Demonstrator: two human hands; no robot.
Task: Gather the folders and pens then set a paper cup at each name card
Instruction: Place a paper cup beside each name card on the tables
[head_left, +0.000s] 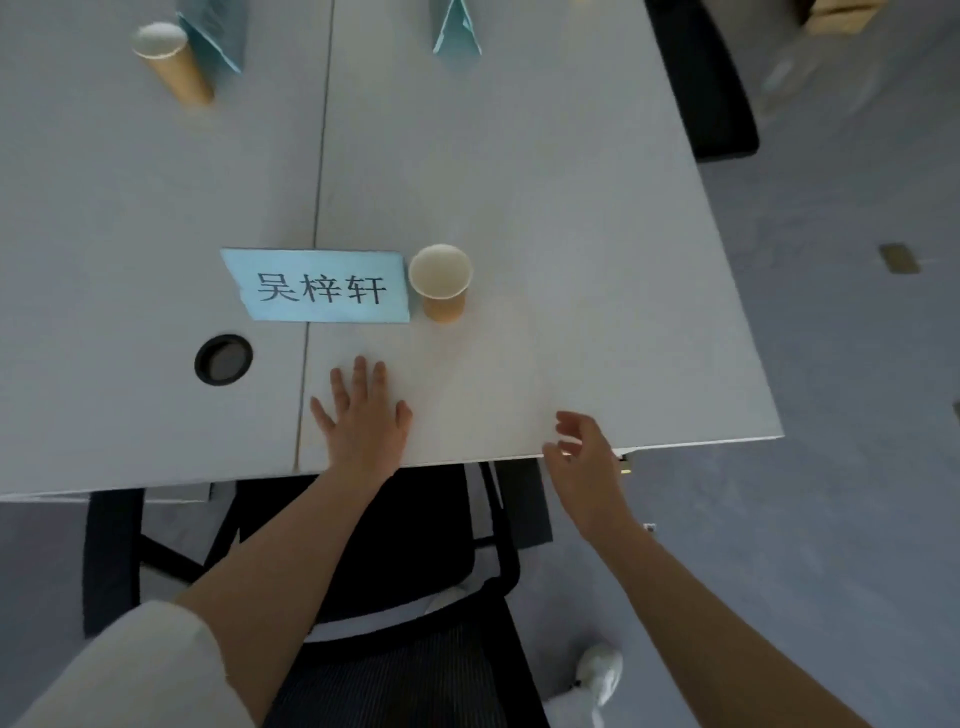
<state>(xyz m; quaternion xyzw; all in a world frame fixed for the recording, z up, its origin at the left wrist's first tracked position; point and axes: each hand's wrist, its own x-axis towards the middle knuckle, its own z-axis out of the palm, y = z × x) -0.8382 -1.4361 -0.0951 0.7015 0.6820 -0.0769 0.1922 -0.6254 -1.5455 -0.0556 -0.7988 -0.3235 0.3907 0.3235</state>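
Dim cool light, soft blur, wide-angle edge distortion

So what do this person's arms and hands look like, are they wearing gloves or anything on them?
No gloves: both the left hand and the right hand are bare, with no rings, watch or bracelet that I can see. The left arm has a cream-white sleeve pushed up towards the elbow, leaving the forearm uncovered. The right forearm is bare as far as the picture shows.
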